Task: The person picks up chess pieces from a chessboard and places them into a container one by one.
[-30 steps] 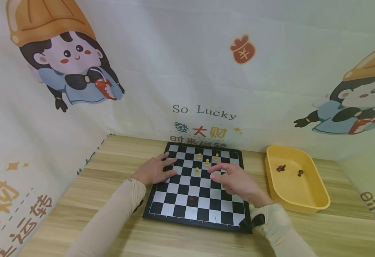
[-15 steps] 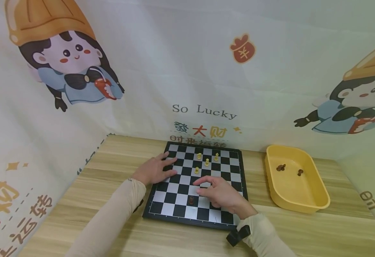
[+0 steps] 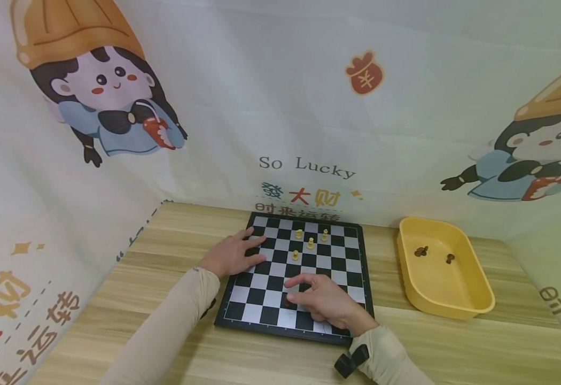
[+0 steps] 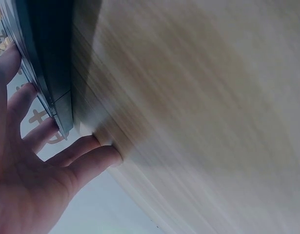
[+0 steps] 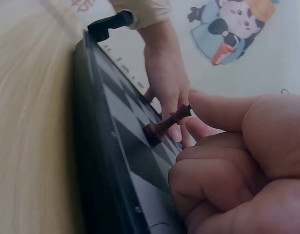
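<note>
In the head view a black-and-white chessboard [image 3: 266,297] lies on the wooden table. My left hand [image 3: 232,255] rests spread at its left edge, with fingertips over the outer squares. Low over the near part of the board is my right hand [image 3: 326,302], its forefinger and thumb parted. A dark brown chess piece [image 5: 163,127] with a flared, notched top stands on the board in the right wrist view. My right thumb tip is right at its top. From the head, that thumb hides most of this piece. Several pale yellow chess pieces [image 3: 311,243] stand farther back.
To the right of the board sits a yellow plastic tray [image 3: 446,297] holding a few brown chess pieces [image 3: 421,251]. A printed cloth [image 3: 405,133] hangs behind the table. The black strap [image 3: 351,361] on my right wrist is near the board's front corner.
My right hand has moved from beside the yellow pieces toward me and left, reaching the dark brown chess piece. The left hand stays in place.
</note>
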`<state>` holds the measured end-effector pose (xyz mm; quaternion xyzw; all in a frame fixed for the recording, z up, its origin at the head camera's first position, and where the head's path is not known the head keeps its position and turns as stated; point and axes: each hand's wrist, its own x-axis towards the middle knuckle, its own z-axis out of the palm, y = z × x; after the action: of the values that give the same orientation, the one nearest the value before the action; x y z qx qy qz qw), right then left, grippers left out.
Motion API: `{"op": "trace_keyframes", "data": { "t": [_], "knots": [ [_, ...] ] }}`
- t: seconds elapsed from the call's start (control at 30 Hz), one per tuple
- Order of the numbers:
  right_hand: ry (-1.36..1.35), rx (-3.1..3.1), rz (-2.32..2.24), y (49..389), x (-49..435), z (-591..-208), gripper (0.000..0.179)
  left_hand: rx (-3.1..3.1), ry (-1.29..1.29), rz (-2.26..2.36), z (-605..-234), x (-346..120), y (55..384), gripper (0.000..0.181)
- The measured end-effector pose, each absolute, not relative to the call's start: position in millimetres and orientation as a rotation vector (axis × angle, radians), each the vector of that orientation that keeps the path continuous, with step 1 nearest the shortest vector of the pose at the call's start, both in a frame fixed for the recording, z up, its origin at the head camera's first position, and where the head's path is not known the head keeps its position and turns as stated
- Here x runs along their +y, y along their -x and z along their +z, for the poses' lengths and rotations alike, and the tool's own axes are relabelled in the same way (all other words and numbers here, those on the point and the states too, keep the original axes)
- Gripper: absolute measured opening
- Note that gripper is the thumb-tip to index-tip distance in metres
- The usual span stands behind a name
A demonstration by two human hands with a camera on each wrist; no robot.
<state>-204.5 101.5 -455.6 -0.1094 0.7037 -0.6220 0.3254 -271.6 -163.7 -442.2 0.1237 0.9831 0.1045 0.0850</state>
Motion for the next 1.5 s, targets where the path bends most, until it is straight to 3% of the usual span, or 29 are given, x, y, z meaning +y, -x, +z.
{"op": "trace_keyframes", "data": {
  "t": [0.4,1.5],
  "knots": [
    [0.431,2.204,-1.403,197,90,-461,0.021,2.923,-0.374,0.329,-444,-166,271,0.066],
    [0.459,2.218,-1.425,196,91,-459,0.015,2.926,-0.399,0.328,-444,-165,274,0.066]
  ]
}}
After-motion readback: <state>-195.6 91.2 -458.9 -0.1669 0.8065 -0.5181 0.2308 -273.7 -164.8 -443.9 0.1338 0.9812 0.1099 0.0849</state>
